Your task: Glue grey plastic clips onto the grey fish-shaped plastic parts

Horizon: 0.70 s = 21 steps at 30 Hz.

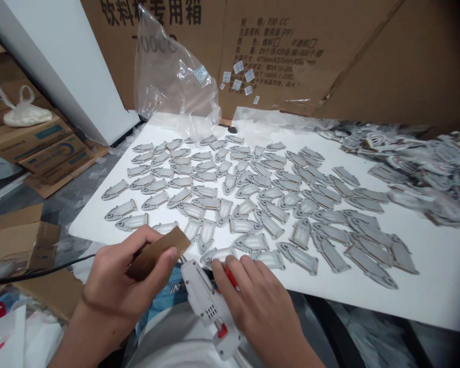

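Note:
My left hand (pixel 132 273) pinches a flat brown piece of cardboard (pixel 159 250) between thumb and fingers. Wrapped round a white hot glue gun (pixel 205 296) with red parts is my right hand (pixel 255 291). The glue gun's metal nozzle points up and left, close to the cardboard piece's right end; whether they touch I cannot tell. Just beyond my hands, many grey boat-shaped pieces (pixel 247 241) with brown edges lie spread over the white table (pixel 368 299). My right fingers hide part of the nearest ones.
Tall printed cardboard (pixel 283 51) stands along the table's back, with a clear plastic bag (pixel 172 76) before it. A heap of similar pieces in plastic (pixel 425 163) lies at right. Cardboard boxes (pixel 49 148) stand at left, and a black cable (pixel 42 273) runs near my left wrist.

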Available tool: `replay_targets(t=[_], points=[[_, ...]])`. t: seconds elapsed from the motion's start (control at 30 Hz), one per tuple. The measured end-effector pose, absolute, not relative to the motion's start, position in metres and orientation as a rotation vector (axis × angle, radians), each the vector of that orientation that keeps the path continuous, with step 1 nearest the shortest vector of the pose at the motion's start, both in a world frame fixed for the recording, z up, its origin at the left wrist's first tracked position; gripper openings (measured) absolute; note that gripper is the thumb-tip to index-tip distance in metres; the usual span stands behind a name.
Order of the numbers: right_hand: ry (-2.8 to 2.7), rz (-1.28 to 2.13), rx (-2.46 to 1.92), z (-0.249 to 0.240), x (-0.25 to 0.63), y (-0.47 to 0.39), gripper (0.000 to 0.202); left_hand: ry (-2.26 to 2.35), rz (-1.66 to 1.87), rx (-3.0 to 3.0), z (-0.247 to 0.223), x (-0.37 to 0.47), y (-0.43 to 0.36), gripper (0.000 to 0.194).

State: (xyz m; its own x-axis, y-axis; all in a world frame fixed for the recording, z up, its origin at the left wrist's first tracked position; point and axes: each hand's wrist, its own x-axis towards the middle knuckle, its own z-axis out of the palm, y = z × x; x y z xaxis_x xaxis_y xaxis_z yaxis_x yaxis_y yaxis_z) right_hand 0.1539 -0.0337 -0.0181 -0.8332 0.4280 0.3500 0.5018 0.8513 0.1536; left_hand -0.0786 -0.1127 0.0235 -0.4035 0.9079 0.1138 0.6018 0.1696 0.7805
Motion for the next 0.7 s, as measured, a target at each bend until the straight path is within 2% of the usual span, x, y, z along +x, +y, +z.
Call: replay_targets(t=[0.3,0.53,0.7], points=[[-2.711,-0.326,-0.719,-0.0183,0.1554,-0.0348,0.03,2.028,1.105,1.469,0.0238,-0.0814,-0.1098,0.031],[-2.703,-0.354,-0.743,-0.0201,0.1582,-0.0357,0.024,2.038,1.099,1.512,0.0239,-0.0817,-0.1082,0.029],[-2.661,-0.333,-0.728,-0.0212,0.1577,-0.0342,0.031,2.019,1.062,1.549,0.0221,-0.081,-0.1074,0.029]])
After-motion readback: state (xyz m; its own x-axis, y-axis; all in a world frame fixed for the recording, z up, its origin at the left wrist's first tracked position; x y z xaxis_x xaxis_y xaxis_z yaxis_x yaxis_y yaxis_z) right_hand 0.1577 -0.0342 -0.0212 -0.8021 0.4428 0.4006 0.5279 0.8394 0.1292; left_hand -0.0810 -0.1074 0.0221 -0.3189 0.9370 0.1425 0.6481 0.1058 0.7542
